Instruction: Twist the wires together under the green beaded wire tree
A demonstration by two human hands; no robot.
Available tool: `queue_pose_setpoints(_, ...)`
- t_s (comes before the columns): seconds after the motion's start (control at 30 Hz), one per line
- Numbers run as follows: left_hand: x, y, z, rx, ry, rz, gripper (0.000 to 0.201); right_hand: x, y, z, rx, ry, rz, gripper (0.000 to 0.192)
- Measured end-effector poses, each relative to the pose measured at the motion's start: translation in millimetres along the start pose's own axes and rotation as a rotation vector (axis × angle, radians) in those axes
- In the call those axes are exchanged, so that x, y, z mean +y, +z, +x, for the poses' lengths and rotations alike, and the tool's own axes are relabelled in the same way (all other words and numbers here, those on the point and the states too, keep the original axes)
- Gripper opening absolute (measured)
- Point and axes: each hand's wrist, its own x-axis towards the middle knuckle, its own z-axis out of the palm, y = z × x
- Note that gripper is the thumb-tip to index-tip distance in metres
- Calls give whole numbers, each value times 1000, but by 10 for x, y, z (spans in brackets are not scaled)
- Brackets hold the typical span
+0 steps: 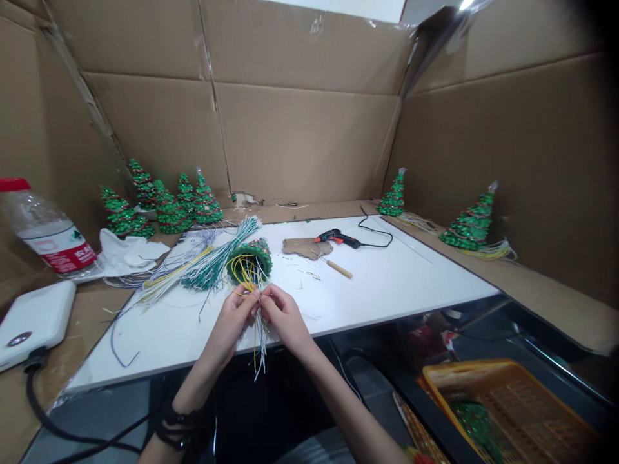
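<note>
A small green Christmas tree [267, 252] lies on its side on the white board, its hollow base facing me. Yellow and white wires [260, 341] come out of that base and hang past the board's front edge. My left hand [236, 312] pinches the wires just in front of the base. Close against it, my right hand [283, 314] is also closed on the wires, thumb and finger pressed together. The exact spot between the fingertips is hidden. Left of the tree lies a bundle of green, white and yellow wires [207, 261].
A glue gun [338, 238] rests by a torn cardboard piece [294, 247], with a wooden-handled awl [340, 269] nearby. Several finished trees [169, 209] stand at back left, others at right. A bottle [53, 238] and white device [36, 322] stand left; an orange basket [464, 366] sits lower right.
</note>
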Motion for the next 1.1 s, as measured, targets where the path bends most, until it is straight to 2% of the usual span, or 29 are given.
queue_pose_setpoints(0.27,-47,-31,24,-21,0,32,22,-10,-1,-12,19,-7,-42,18)
queue_pose_setpoints(0.9,-28,2,17,11,2,59,27,-24,2,-34,37,-15,-98,20)
queue_pose_setpoints(1.1,-60,-28,32,-33,18,50,25,-16,4,-42,51,-19,-123,21)
